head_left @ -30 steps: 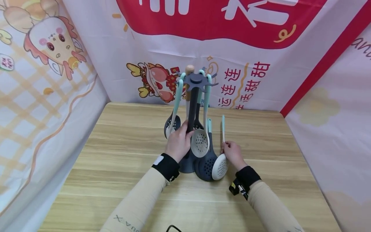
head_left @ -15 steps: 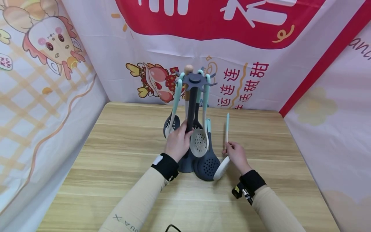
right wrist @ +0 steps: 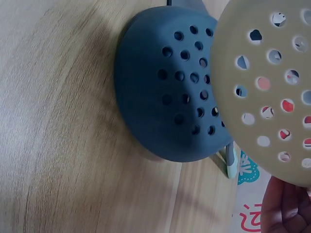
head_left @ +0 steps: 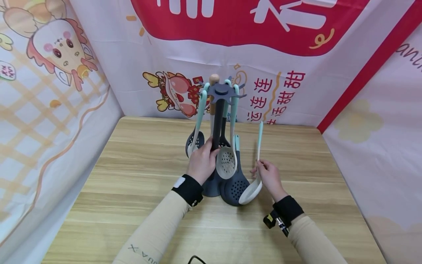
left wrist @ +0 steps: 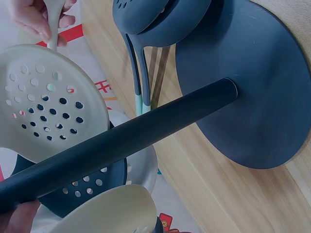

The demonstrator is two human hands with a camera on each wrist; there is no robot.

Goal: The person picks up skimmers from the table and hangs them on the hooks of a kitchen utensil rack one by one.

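Note:
My left hand [head_left: 201, 161] grips the dark post [head_left: 217, 124] of a utensil stand, whose round base [left wrist: 257, 92] sits on the table. My right hand [head_left: 268, 176] pinches a white skimmer [head_left: 251, 191] by its handle, to the right of the stand. The mint handle end points up, and the perforated head hangs tilted beside a dark perforated skimmer [head_left: 234, 187]. That dark one leans near the base, with a second dark head next to it in the left wrist view. A white slotted spoon [head_left: 226, 163] hangs from the rack, close to my left hand.
The hooked rack top [head_left: 221, 91] carries several utensils, including one with a wooden-ended handle [head_left: 214, 79] and a dark slotted one [head_left: 200, 139] at left. Printed cloth walls [head_left: 184, 55] enclose the wooden table [head_left: 138, 176]. A dark loop [head_left: 196, 259] shows at the near edge.
The white skimmer's head has turned from showing its perforated face to a tilted side view, and its handle has shifted right and up with my right hand. My left hand stays on the post.

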